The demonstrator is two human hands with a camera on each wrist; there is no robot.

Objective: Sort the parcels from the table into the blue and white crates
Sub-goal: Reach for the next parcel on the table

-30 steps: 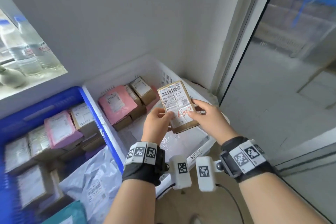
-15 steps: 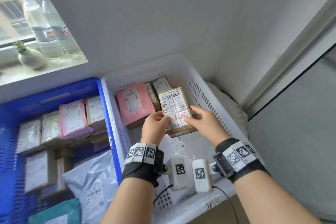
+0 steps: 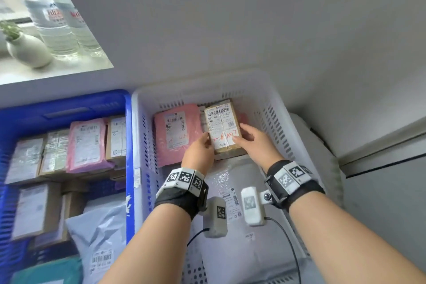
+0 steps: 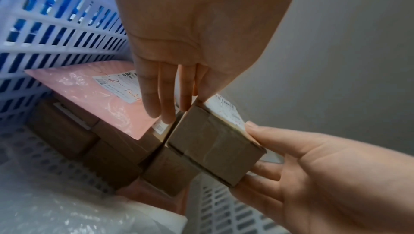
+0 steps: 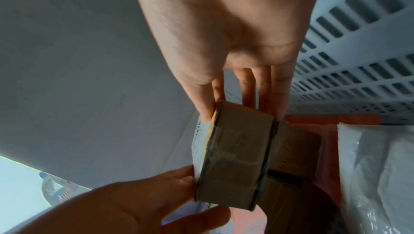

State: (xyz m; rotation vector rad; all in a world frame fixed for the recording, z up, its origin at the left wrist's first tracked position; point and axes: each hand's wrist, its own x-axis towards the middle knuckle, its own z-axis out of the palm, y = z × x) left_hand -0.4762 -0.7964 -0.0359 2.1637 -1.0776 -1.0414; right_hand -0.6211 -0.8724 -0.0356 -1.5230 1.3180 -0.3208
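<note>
A small brown cardboard parcel (image 3: 222,127) with a white label and red handwriting is held low inside the white crate (image 3: 184,85), at its far end. It sits just above other brown boxes (image 4: 116,159) and beside a pink mailer (image 3: 177,131). My left hand (image 3: 208,143) pinches its left edge, thumb on the label and fingers (image 4: 165,99) down its side. My right hand (image 3: 239,136) grips the right edge, with its thumb on top and fingers (image 4: 264,168) underneath. The blue crate (image 3: 69,99) stands to the left, holding several parcels.
A grey poly bag (image 3: 230,249) and a clear bubble bag fill the near part of the white crate. A wall rises right behind both crates. On the windowsill at upper left stand water bottles (image 3: 55,21) and a white vase (image 3: 27,50).
Both hands have carried the parcel forward and down, from above the crate's near rim to the far end of the white crate. The view has swung left and down.
</note>
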